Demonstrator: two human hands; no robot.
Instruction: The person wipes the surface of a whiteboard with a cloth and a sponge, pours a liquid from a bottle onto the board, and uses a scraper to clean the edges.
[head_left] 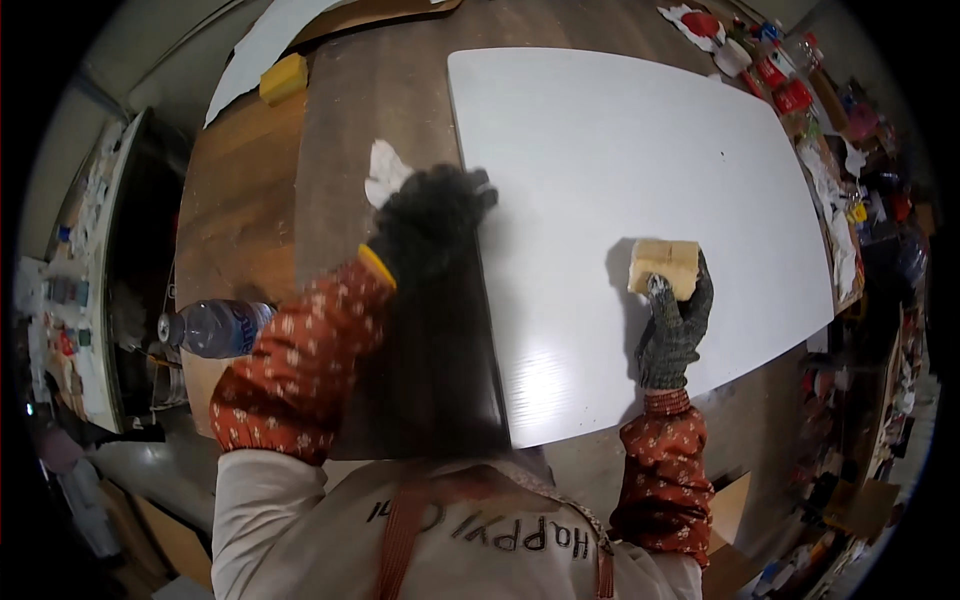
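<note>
A large white panel (640,170) with a glossy surface lies on the brown wooden table. My right hand (675,335), in a dark knit glove, grips a pale yellow sponge block (664,266) over the panel's right half; a shadow falls beside it. At the panel's left edge is my left hand (432,220), gloved in dark knit with a yellow cuff band. Its fingers are curled, with the tips at the edge; what they may hold is hidden. A crumpled white cloth or tissue (386,172) shows just beyond that hand, and I cannot see whether they touch.
Beside my left sleeve a clear plastic bottle (218,328) lies on its side. Another yellow sponge block (284,79) sits at the table's far left, near a white sheet (258,60). Cluttered bottles and red-labelled containers (790,96) line the far right.
</note>
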